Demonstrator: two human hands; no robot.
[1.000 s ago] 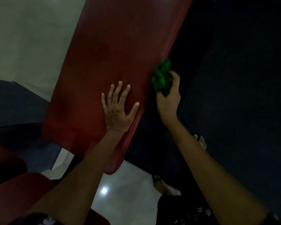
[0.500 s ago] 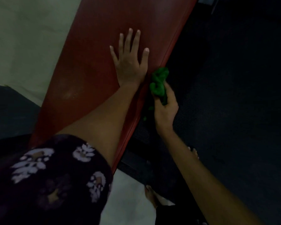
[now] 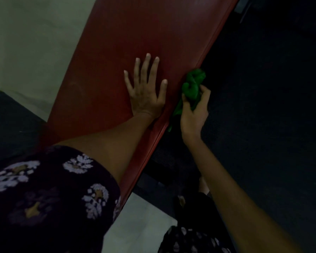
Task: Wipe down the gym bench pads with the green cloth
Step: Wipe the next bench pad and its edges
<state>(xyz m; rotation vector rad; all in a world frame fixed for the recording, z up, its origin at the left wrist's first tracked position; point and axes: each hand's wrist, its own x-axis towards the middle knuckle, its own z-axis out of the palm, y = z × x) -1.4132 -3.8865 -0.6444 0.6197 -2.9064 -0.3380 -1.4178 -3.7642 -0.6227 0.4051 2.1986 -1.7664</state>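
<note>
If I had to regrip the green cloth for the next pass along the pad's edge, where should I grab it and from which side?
Take the bunched upper lump of the green cloth, coming from the right, off the open side of the red pad. The right hand already holds it there; the loose tail hanging under the pad's edge gives little to press with. The left hand lies flat on the pad top, blocking that side.

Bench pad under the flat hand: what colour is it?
Dark red, shown in the head view: bench pad.

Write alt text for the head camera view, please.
A person's left hand rests flat, fingers spread, on a red bench pad while the right hand grips a bunched green cloth against the pad's right edge. The room is dim.
</note>
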